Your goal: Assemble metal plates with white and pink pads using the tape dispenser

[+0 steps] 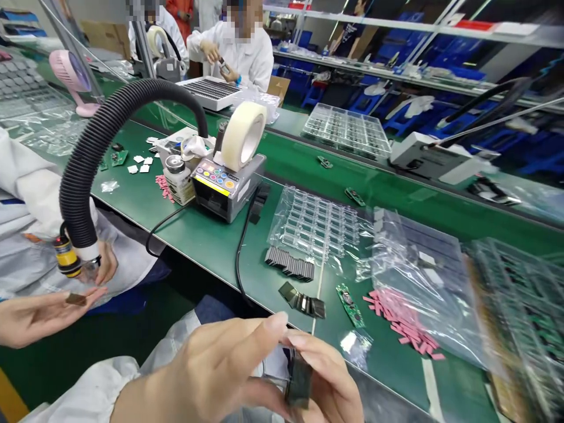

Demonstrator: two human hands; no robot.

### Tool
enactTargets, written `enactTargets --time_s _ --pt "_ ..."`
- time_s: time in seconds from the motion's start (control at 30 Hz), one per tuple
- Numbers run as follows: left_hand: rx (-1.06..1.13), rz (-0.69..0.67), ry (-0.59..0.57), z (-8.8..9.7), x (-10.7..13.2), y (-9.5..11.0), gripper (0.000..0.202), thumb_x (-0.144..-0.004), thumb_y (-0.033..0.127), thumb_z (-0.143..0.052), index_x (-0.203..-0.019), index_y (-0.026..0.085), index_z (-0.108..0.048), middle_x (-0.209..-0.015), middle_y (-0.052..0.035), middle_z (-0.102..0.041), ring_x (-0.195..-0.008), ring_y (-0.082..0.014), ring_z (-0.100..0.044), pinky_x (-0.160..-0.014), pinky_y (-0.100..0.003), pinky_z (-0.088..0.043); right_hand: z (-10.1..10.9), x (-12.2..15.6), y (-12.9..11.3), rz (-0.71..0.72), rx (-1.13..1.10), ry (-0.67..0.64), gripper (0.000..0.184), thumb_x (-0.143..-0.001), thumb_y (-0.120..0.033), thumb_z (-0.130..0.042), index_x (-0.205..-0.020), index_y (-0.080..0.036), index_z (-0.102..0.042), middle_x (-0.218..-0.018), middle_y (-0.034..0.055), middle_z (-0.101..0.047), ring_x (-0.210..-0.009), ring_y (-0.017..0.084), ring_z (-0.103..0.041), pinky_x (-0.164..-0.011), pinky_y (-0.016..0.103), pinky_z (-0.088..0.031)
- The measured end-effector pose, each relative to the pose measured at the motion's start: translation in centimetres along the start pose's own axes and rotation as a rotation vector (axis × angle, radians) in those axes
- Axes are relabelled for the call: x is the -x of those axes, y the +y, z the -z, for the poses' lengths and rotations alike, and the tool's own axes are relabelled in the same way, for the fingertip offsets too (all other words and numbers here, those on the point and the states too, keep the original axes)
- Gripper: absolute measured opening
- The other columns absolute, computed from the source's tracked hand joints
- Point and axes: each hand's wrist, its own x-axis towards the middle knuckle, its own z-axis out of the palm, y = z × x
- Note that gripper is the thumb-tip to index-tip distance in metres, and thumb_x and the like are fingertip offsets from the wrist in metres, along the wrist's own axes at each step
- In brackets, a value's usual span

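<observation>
My left hand (207,364) reaches in from the lower left, its fingers bent around a small dark rectangular piece (300,379). On the other side of that piece, my right hand (335,376) has its fingers closed against it. A clear edge shows beside the piece between the hands, but much of it is hidden by fingers. Just beyond the hands lie several dark glossy pieces (304,301) and a row of grey-black flat pieces (289,263). A green circuit board (351,306) rests to the right, near a heap of pink strips (405,323).
A clear compartment tray (319,223) lies behind the dark pieces. Left of it stands a tape dispenser (229,185) with its cable. Bagged sheets (427,282) and stacked trays (524,311) fill the right. A black extraction hose (127,97) arches near a co-worker's hand (48,314).
</observation>
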Motion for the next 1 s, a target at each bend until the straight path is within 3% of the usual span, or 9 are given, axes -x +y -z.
enactTargets --time_s 0.1,0.23,0.33,0.47,0.6,0.7,0.83,1.0 --pt "0.052 0.035 0.012 0.0 -0.7 0.7 0.073 -0.085 0.032 -0.06 -0.146 0.025 -0.02 -0.093 -0.0076 -0.078 -0.084 -0.0168 -0.074 -0.077 -0.02 -0.057 0.0 0.1 0.1 0.058 0.033 0.1 0.031 -0.092 -0.031 -0.049 -0.119 -0.017 -0.058 -0.095 0.0078 -0.062 -0.08 0.018 -0.064 -0.063 0.03 -0.058" --pt "0.121 0.176 0.17 -0.7 -0.6 1.4 0.071 -0.073 0.043 -0.068 -0.137 0.029 -0.04 -0.087 -0.0056 -0.079 -0.074 -0.018 -0.075 -0.078 -0.019 -0.058 -0.3 -0.2 0.1 0.091 -0.019 0.158 0.033 -0.096 -0.027 -0.041 -0.123 -0.018 -0.056 -0.096 0.0063 -0.059 -0.076 0.014 -0.063 -0.059 0.025 -0.058" --pt "0.221 0.238 0.22 -1.3 -0.4 1.7 0.064 -0.071 0.037 -0.072 -0.13 0.03 -0.049 -0.085 -0.0028 -0.079 -0.076 -0.0178 -0.075 -0.082 -0.019 -0.058 -0.4 -0.1 -0.2 0.025 -0.065 0.182 0.033 -0.096 -0.03 -0.04 -0.122 -0.019 -0.056 -0.099 0.0073 -0.058 -0.079 0.016 -0.063 -0.064 0.028 -0.059" --pt "0.321 0.281 0.295 -1.8 -0.1 1.4 0.067 -0.067 0.029 -0.079 -0.129 0.029 -0.052 -0.088 -0.0009 -0.079 -0.077 -0.0176 -0.075 -0.08 -0.018 -0.059 0.4 -0.3 0.2 -0.035 -0.078 0.196 0.03 -0.095 -0.032 -0.045 -0.118 -0.019 -0.059 -0.102 0.0066 -0.059 -0.085 0.015 -0.062 -0.073 0.029 -0.056" --pt "0.361 0.336 0.328 -2.0 0.5 0.9 0.071 -0.065 0.027 -0.081 -0.129 0.03 -0.051 -0.089 0.002 -0.078 -0.081 -0.0163 -0.074 -0.084 -0.017 -0.058 2.8 -1.0 0.9 0.05 0.001 0.181 0.03 -0.093 -0.033 -0.049 -0.114 -0.016 -0.063 -0.102 0.0086 -0.061 -0.095 0.02 -0.059 -0.083 0.035 -0.053" --pt "0.362 0.332 0.315 -2.0 0.9 0.7 0.074 -0.065 0.027 -0.081 -0.131 0.029 -0.049 -0.093 0.0019 -0.077 -0.084 -0.0164 -0.073 -0.087 -0.019 -0.057 4.6 -1.9 0.6 0.107 0.205 0.035 0.031 -0.09 -0.033 -0.055 -0.116 -0.019 -0.063 -0.106 0.0095 -0.061 -0.101 0.023 -0.058 -0.084 0.04 -0.052" --pt "0.329 0.286 0.28 -2.0 1.0 0.6 0.074 -0.067 0.027 -0.079 -0.133 0.027 -0.047 -0.093 0.0005 -0.077 -0.084 -0.0177 -0.074 -0.085 -0.02 -0.058 5.6 -3.5 -0.6 0.191 0.449 -0.276 0.028 -0.091 -0.038 -0.052 -0.108 -0.02 -0.063 -0.105 0.0087 -0.059 -0.101 0.021 -0.058 -0.088 0.039 -0.052" --pt "0.266 0.241 0.258 -1.8 0.7 0.5 0.077 -0.066 0.026 -0.08 -0.135 0.027 -0.045 -0.093 0.0002 -0.077 -0.084 -0.0181 -0.074 -0.084 -0.02 -0.059 6.1 -5.0 -1.0 0.273 0.557 -0.522 0.025 -0.091 -0.037 -0.051 -0.101 -0.018 -0.063 -0.108 0.0098 -0.058 -0.105 0.02 -0.056 -0.099 0.039 -0.044"
